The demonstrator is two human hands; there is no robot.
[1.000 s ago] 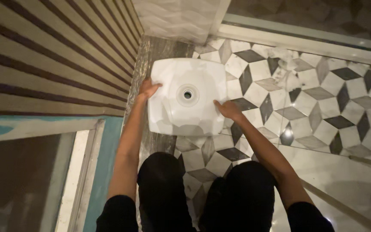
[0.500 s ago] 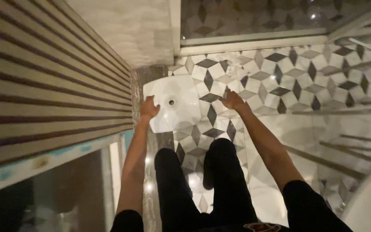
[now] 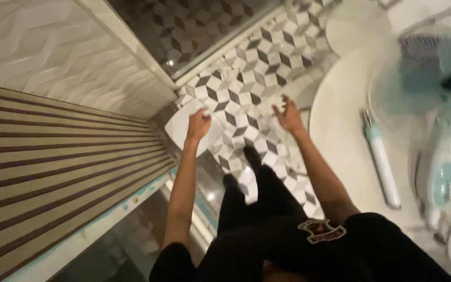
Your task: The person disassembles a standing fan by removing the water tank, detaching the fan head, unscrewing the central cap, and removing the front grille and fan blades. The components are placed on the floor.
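We see the left hand resting loosely over the white ceramic basin, which lies on the patterned tile floor at ten o'clock beside the striped wall. The right hand hovers spread and empty at one o'clock, apart from it.

Striped wall crowds left; fan, seemingly, blocks right.
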